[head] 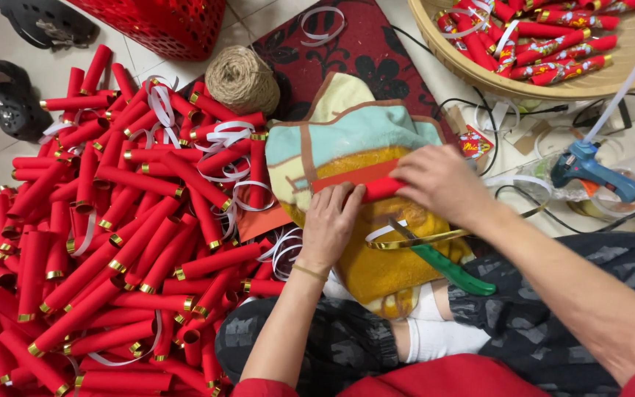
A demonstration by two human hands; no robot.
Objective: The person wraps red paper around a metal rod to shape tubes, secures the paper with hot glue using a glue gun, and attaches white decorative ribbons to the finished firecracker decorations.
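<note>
Two hands meet at the middle of the frame over one red paper tube [365, 184], which lies across a folded towel [347, 147] on the person's lap. The right hand [442, 184] closes over the tube's right end, fingers curled round it and hiding it; the left hand [330, 224] presses fingertips down on its near edge, palm flat, not wrapped round it. It looks light, hollow and easily crushed, so I judge a loose grip round the barrel suits it better than a squeeze at the open ends. Just below the hands a gold strip [413, 239] curls beside green-handled scissors [450, 268]. Filling the left of the frame is a heap of finished red tubes [112, 242] with gold bands, a ball of twine [242, 79] above it, a blue glue gun [593, 169] at right
</note>
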